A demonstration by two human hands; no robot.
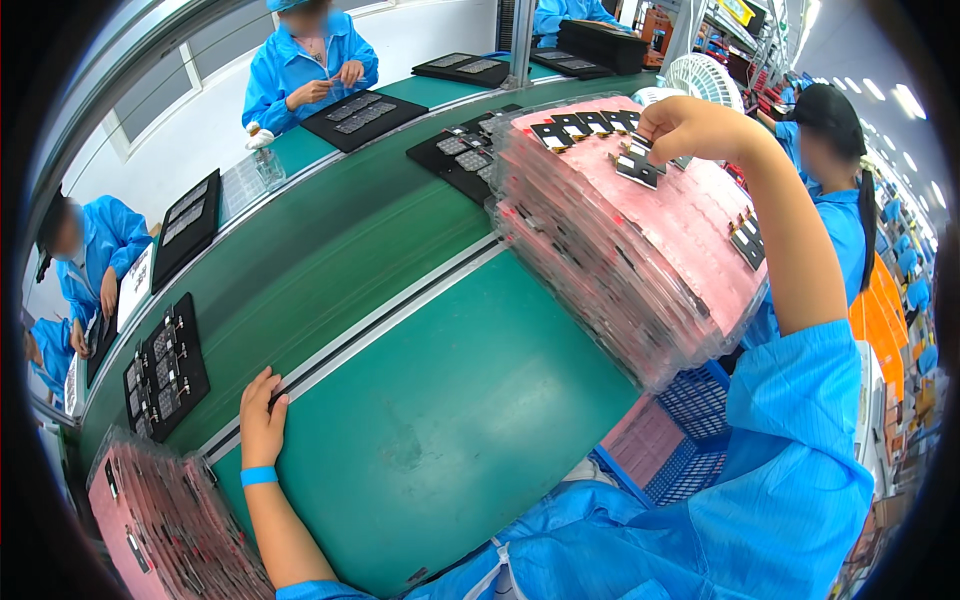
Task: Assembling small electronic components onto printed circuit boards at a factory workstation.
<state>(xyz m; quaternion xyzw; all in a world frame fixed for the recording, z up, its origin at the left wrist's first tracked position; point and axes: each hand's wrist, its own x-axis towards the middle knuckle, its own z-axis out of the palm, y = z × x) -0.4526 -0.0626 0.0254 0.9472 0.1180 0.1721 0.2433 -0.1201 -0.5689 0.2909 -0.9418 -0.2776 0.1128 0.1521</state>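
Observation:
My right hand (695, 128) reaches over the top of a tall stack of clear trays with pink lining (610, 250). Its thumb and fingers are pinched on a small black-and-white flat part (637, 168). More such parts lie in a row (585, 125) along the far edge of the top tray, and a few others (748, 240) sit at its right side. My left hand (262, 420) rests on the near side of the metal rail at the green table's (440, 400) left end. Its thumb and fingers are apart, and nothing shows in them.
A green conveyor belt (300, 260) runs beyond the rail, carrying black boards with parts (165, 365). Another pink tray stack (180, 520) stands at lower left, and a blue basket (690, 440) is below the right stack. Co-workers in blue sit across the belt; another person is at right.

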